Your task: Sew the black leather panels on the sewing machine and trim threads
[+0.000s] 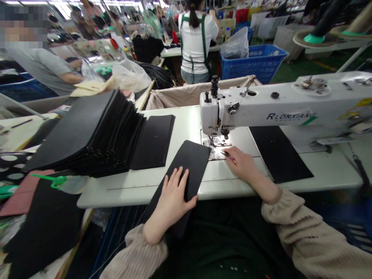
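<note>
Left hand (174, 193), splayed, touches a black panel (194, 162) lying seven-to-one o'clock; right hand (243, 162), apart toward three, grasps a pointed tool (228, 155).

A panel (193, 157) lies under a person's left hand (172, 199) on a table (99, 192), its near end past the front edge; to its right, the right hand (242, 162), holding a tool (228, 155), sits before the sewing machine (255, 102). Left of the panel stands one stack (154, 141), a second pile (78, 128) farther left; further panels (281, 155) lie beyond the right hand. Behind are a bin (177, 96), a basket (251, 65) and a co-worker (193, 46).
</note>
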Demonstrator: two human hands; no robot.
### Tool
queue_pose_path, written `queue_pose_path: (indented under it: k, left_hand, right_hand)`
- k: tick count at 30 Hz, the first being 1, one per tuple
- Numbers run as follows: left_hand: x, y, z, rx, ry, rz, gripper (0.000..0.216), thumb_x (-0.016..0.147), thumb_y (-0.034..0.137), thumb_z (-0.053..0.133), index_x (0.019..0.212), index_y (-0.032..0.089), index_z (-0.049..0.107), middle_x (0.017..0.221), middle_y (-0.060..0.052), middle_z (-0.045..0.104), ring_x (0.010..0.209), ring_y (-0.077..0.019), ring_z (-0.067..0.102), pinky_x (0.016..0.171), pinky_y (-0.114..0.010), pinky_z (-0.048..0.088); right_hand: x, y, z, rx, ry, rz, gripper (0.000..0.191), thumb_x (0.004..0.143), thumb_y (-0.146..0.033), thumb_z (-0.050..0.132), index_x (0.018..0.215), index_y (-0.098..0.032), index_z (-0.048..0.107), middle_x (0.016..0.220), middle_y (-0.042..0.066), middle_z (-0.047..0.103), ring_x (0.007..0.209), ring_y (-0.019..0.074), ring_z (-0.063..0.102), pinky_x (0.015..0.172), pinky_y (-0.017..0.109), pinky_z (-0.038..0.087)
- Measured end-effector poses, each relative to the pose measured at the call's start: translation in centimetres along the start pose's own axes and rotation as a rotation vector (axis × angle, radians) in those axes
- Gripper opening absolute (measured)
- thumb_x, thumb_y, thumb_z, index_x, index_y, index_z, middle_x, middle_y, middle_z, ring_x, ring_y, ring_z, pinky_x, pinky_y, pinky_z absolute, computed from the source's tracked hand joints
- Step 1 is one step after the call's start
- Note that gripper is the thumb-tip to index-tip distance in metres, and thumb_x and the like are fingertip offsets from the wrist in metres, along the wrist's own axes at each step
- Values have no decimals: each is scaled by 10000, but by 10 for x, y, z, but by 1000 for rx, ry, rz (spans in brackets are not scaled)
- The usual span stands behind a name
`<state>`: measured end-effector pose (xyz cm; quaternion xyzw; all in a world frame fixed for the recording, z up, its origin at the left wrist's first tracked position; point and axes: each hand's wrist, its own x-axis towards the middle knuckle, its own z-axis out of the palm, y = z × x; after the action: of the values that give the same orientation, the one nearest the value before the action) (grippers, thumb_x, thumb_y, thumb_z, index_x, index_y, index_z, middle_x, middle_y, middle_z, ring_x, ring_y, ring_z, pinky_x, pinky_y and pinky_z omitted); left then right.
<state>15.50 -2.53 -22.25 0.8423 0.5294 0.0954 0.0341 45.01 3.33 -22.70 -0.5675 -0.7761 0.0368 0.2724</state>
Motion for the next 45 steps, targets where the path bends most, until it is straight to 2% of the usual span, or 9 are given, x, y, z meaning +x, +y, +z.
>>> queue_pose_path:
  k: [3,7,12,16,20,23,27,34,45]
  left_hand:
    - [-35,-5,-13,-24,-135,104,882,762,156,575,1555,212,196,1638,-122,170,1506,-330,175,1198,-598,202]
    - [-27,-1,-22,-93,-209,213,941,675,36,501,1546,231,202,1647,-80,147,1515,-272,166,1227,-556,171]
    - [14,30,-13,-126,-140,299,752,741,110,597,1453,200,374,1619,-106,238,1500,-306,203,1223,-548,183]
    - [30,79,7,-174,-38,319,620,849,307,699,1402,200,440,1441,-126,463,1321,-316,439,1100,-495,382]
    - [37,124,30,-230,-18,397,478,931,358,619,1367,220,480,1216,-91,589,1065,-265,548,896,-414,483]
    - [44,140,45,-236,32,411,242,991,326,511,1200,230,586,1063,-59,625,936,-232,552,801,-379,479]
    - [51,145,54,-300,76,382,164,1011,251,463,990,192,615,950,-48,619,869,-200,551,784,-345,482]
    - [49,141,51,-450,57,312,130,1010,242,473,970,174,575,955,-55,596,913,-193,551,834,-337,490]
    - [44,139,49,-512,59,340,132,1013,245,460,985,185,574,976,-56,622,909,-196,554,827,-358,472]
  right_hand:
    - [-20,2,-10,85,37,96,296,967,-295,471,1213,-226,620,1059,54,724,899,213,681,729,297,487]
    - [-54,1,-19,196,53,245,313,981,-386,463,1180,-228,646,934,44,742,794,200,687,716,292,493]
    - [-97,0,-35,172,19,363,345,976,-474,458,1160,-240,633,959,38,737,799,201,690,712,293,493]
    - [-130,-1,-46,104,-13,463,321,997,-473,404,1105,-236,593,892,25,717,737,192,677,627,284,456]
    - [-155,-4,-43,102,-54,496,279,985,-480,444,1047,-238,567,808,3,686,724,183,670,616,275,442]
    - [-166,-5,-37,120,-91,508,267,986,-479,449,1040,-241,561,803,-8,680,717,173,668,605,269,429]
    - [-172,-3,-34,94,-106,506,253,990,-457,456,1044,-235,565,779,-16,676,700,170,665,592,273,404]
    - [-162,-13,-38,112,-143,390,227,1002,-406,443,1011,-225,580,759,-15,657,677,162,634,589,278,365]
    - [-148,-12,-35,-28,-139,377,290,1023,-390,389,844,-223,545,661,-23,621,595,156,616,536,280,297]
